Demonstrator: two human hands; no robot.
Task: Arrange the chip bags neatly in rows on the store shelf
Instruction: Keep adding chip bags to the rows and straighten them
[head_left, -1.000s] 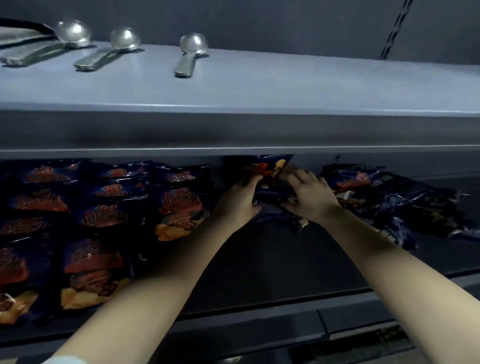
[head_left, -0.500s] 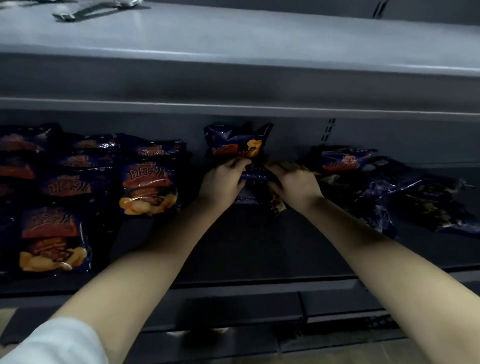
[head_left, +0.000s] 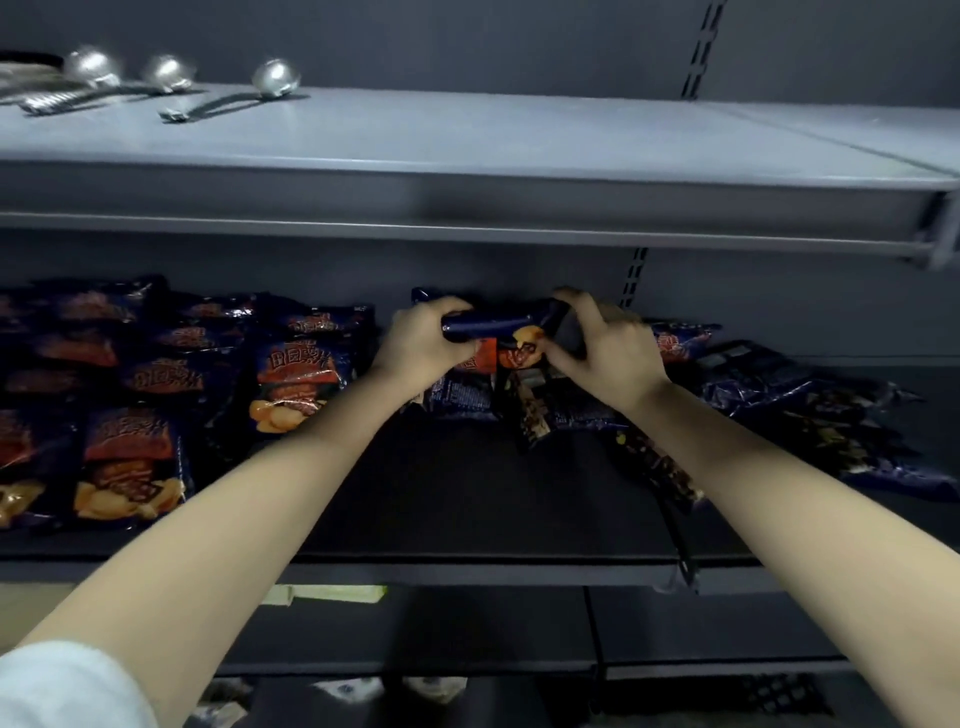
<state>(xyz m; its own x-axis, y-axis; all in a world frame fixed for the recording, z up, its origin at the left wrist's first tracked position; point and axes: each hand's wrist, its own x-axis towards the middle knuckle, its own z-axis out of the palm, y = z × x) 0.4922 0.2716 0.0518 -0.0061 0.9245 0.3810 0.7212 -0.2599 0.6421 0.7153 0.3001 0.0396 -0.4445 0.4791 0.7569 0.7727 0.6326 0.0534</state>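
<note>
Setting: dim store aisle, grey metal shelving; we work at the dark middle shelf (head_left: 467, 509), under a lighter upper shelf (head_left: 467, 150).
Held chip bag (head_left: 493, 332): dark blue foil with orange print, raised at the far middle of the shelf, its top edge rolled toward us.
Handling: we judge it light, puffy and crinkly, with slick foil and brittle chips inside, so best pinched at the sealed edges rather than squeezed across the belly.
Grip: our left hand (head_left: 423, 340) is clenched over the bag's left end and our right hand (head_left: 605, 345) pinches its right end, so the bag spans between them.
Beneath: a few loose bags (head_left: 462, 397) lie under it, one tilted on edge.
Left: tidy rows of chip bags (head_left: 291, 379) lying flat, face up, just beside our left wrist.
Right: jumbled pile of bags (head_left: 810, 410), overlapping and unsorted.
Above: metal ladles (head_left: 228, 98) on the far left of the upper shelf.
Risk: we think a hard squeeze would crush the chips.
</note>
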